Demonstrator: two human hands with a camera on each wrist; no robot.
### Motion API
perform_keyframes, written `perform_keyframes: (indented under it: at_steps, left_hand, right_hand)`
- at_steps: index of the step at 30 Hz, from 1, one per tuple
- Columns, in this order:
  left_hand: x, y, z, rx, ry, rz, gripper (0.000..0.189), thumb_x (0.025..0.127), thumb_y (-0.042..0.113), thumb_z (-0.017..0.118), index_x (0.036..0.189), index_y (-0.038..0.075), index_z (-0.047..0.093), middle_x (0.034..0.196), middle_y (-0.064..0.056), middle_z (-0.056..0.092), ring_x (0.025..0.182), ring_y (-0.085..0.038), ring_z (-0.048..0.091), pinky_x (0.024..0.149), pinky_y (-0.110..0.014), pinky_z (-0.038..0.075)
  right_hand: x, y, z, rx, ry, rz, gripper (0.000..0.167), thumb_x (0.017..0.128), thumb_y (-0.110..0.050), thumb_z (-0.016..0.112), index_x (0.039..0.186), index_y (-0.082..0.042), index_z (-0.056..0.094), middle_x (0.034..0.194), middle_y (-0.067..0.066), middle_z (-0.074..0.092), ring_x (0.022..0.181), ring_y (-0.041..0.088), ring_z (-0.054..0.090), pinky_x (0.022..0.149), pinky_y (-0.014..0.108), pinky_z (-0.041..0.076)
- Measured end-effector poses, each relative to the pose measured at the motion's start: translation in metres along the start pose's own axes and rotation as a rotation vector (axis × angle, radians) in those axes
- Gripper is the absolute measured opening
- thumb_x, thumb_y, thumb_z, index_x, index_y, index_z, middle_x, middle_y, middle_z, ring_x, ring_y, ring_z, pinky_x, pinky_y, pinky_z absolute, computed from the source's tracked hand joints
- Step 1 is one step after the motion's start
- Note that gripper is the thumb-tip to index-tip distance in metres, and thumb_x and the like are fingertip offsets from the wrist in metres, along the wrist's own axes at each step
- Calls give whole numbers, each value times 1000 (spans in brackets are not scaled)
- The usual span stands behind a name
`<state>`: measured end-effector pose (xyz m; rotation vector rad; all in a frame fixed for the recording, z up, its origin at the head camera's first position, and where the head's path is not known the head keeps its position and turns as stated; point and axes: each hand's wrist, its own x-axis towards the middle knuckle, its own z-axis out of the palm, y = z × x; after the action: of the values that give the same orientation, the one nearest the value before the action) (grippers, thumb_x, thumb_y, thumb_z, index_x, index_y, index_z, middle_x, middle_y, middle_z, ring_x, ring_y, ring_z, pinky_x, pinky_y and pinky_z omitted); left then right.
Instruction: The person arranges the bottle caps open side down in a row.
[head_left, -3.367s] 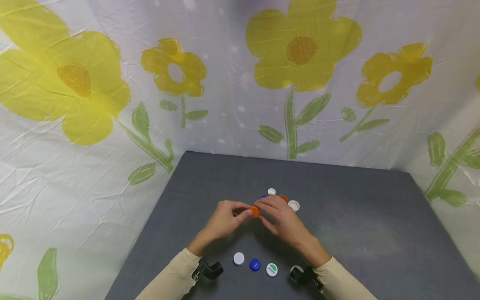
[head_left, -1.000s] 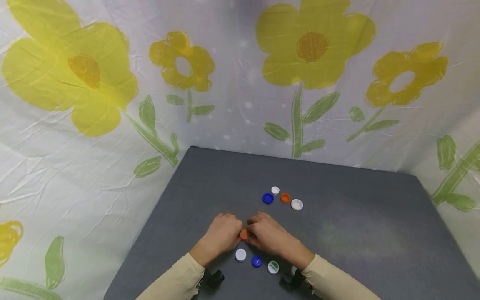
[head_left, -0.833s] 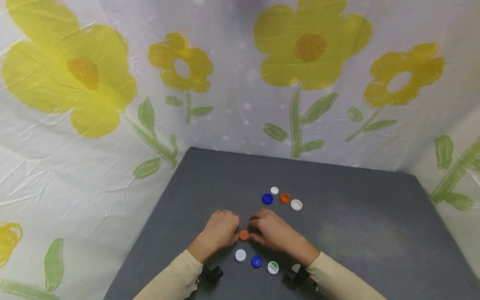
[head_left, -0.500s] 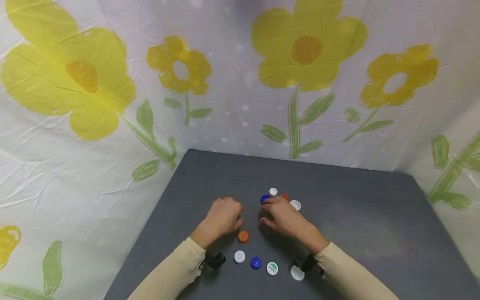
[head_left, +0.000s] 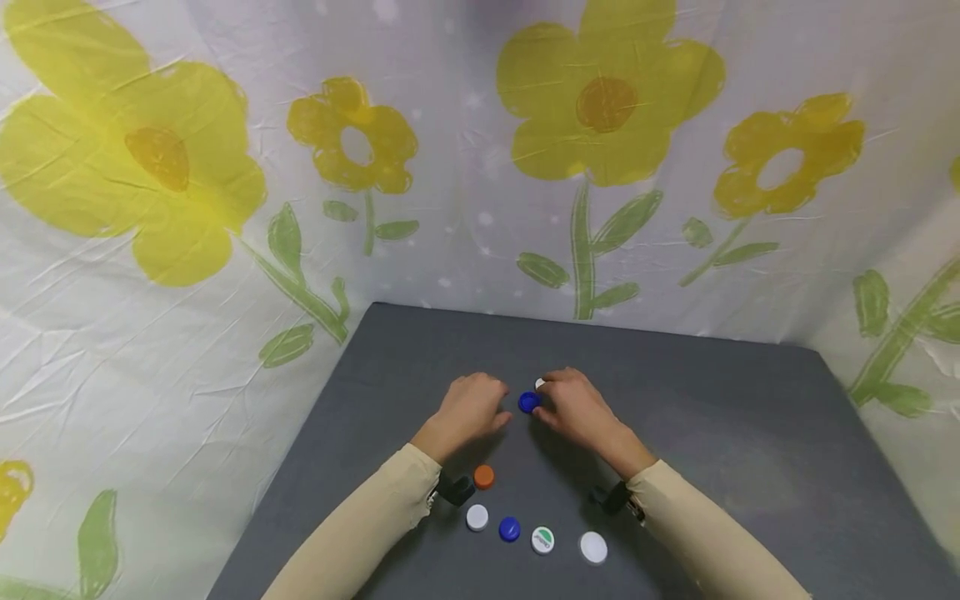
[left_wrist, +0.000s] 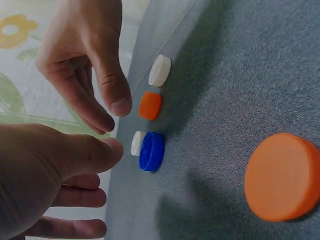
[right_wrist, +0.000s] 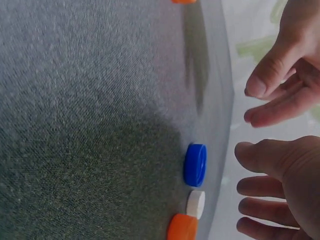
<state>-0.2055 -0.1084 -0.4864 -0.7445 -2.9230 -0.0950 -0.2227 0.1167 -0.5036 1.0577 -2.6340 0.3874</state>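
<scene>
A blue bottle cap lies hollow side up between the two hands. My left hand hovers to its left and my right hand to its right, both holding nothing, with fingers loosely bent. In the left wrist view, the blue cap has a small white cap just behind it. An orange cap and a wider white cap sit farther along; the right hand covers both in the head view. Nearer the body, another orange cap lies by the left wrist, its top facing up.
A near row of caps, tops up, holds a white cap, a blue one, a white one with green print and a larger white one. The dark grey table meets a flowered curtain behind.
Both hands put the orange cap down behind the near row and let it go. They have since moved away from the body, to either side of the far blue cap.
</scene>
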Motion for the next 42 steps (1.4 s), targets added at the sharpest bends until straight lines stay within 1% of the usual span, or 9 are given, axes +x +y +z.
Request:
perform_keyframes:
  at_steps: [4, 8, 12, 15, 17, 21, 30, 37, 42]
  left_hand:
    - [11, -1, 13, -15, 6, 0, 27, 91, 40, 89, 102, 16, 83, 96, -2, 82, 88, -24, 78, 72, -45, 64]
    - [20, 0, 24, -31, 0, -6, 26, 91, 40, 88, 95, 16, 80, 91, -2, 80, 86, -24, 76, 69, -45, 63]
    - [26, 1, 32, -46, -5, -19, 24, 90, 37, 89, 90, 16, 77, 89, -3, 79, 85, -25, 76, 70, -46, 62]
    - [29, 1, 39, -61, -15, -35, 24, 90, 36, 89, 89, 16, 76, 90, -3, 79, 86, -25, 75, 71, -47, 63]
    - [31, 1, 44, -62, -24, -45, 25, 90, 36, 89, 89, 15, 76, 91, -4, 79, 88, -26, 74, 73, -47, 62]
    - [35, 1, 50, -59, -33, -56, 26, 91, 38, 89, 91, 14, 77, 92, -5, 78, 91, -28, 72, 76, -48, 62]
    - [38, 0, 56, -70, -25, -30, 20, 94, 37, 87, 92, 18, 82, 92, -2, 80, 94, -26, 71, 81, -45, 60]
    - [36, -1, 49, -76, -27, -15, 21, 96, 37, 86, 90, 17, 80, 87, -1, 78, 88, -24, 71, 75, -43, 58]
    - [33, 1, 43, -99, 16, -1, 16, 96, 35, 86, 101, 20, 84, 95, 1, 82, 90, -23, 75, 77, -43, 61]
  right_hand:
    - [2, 1, 3, 12, -11, 48, 25, 86, -16, 94, 99, 2, 82, 116, 21, 79, 112, 39, 75, 113, 62, 51]
    - [2, 2, 8, -4, -19, 87, 23, 85, -16, 95, 97, 0, 82, 116, 20, 79, 113, 40, 75, 115, 64, 49]
    - [2, 3, 15, -56, -3, 126, 21, 80, -16, 97, 86, -5, 80, 99, 12, 78, 100, 37, 75, 111, 62, 52]
    - [2, 4, 22, -86, 10, 156, 24, 78, -16, 98, 79, -7, 77, 90, 10, 75, 93, 36, 74, 109, 61, 52]
    - [1, 3, 25, -93, 17, 166, 25, 77, -17, 98, 76, -7, 75, 88, 12, 75, 91, 38, 74, 109, 62, 52]
    - [0, 1, 31, -95, 16, 172, 23, 78, -16, 98, 78, -6, 78, 87, 15, 75, 87, 39, 72, 106, 62, 54]
    - [-1, -1, 37, -86, 21, 211, 19, 82, -16, 96, 85, -4, 81, 93, 17, 76, 94, 40, 70, 113, 61, 50]
    - [-4, 1, 35, -48, 78, 166, 17, 82, -13, 95, 88, -4, 81, 96, 17, 78, 98, 39, 72, 113, 63, 49]
    - [-8, 2, 31, 17, 143, 137, 20, 81, -8, 94, 93, -1, 79, 98, 17, 78, 100, 38, 73, 114, 64, 49]
